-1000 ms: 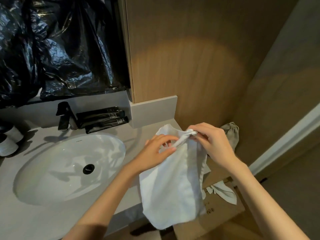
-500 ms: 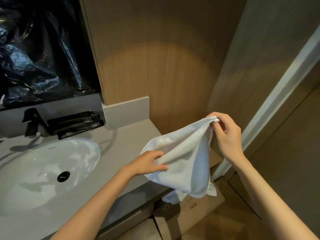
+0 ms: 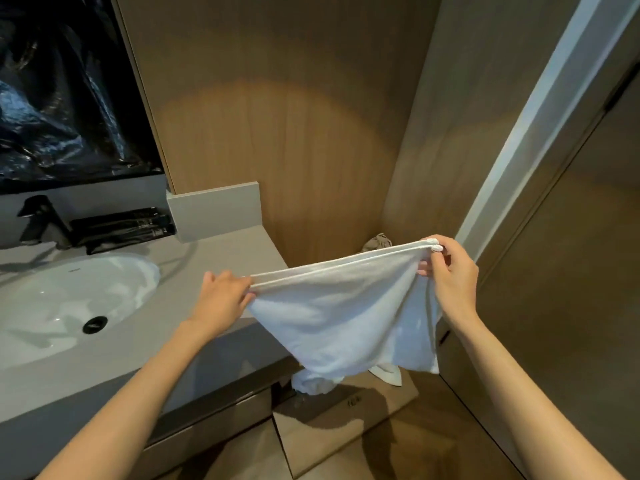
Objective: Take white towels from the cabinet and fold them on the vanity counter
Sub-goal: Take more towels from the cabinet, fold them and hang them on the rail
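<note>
White towel point(image 3: 339, 306): doubled over, it hangs in the air just off the right end of the vanity counter point(image 3: 194, 271), its paired top edges drawn into one taut line between my two hands while the rest sags below counter height.
Left hand point(image 3: 221, 296): I pinch one end of the doubled edge, thumb and fingers closed narrow on the cloth, right above the counter's end.
Right hand point(image 3: 450, 271): I pinch the far corner with my fingertips tight on the hem, held higher and well clear of the counter.
Why the stretch: pulling the edge straight, as I judge it, squares both layers and lets the weight of the cloth smooth the creases before it goes down.
Why here: the bare strip at the counter's end, between the sink point(image 3: 69, 299) and the edge, looks like the landing place, so I hold the towel just beside it.
Back of the counter: a black faucet point(image 3: 41, 220) and black tubes point(image 3: 128, 223) sit behind the sink, well apart from the towel.
Below the counter's end: a cardboard box point(image 3: 346, 407) on the floor, with more white cloth point(image 3: 311, 382) in it, lies under the hanging towel.
Stage: one fold made, by my reading; no folded towel lies on the counter in view.
Risk: a loose pinch could drop a corner back toward the box.
</note>
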